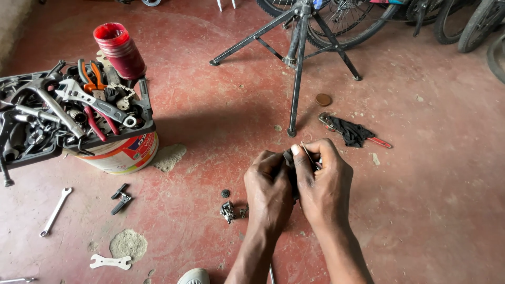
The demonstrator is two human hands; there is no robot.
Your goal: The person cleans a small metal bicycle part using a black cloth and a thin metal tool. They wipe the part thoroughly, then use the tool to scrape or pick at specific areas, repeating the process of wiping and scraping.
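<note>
My left hand (268, 189) and my right hand (323, 181) are pressed together above the red floor, both closed around a small dark metal part (290, 156) held between the fingertips. A thin metal piece (307, 151) sticks up by my right thumb. Most of the part is hidden by my fingers. On the floor just left of my left hand lie a small metal bicycle component (228, 211), a tiny bolt (243, 212) and a dark round washer (225, 193).
A black tool tray (147, 113) full of wrenches and pliers sits on a paint bucket (126, 155) at left, with a red cup stack (120, 50). Wrenches (55, 211) (110, 261) lie on the floor. A repair stand (299, 58), black rag (351, 131) and bicycle wheels (347, 21) lie beyond.
</note>
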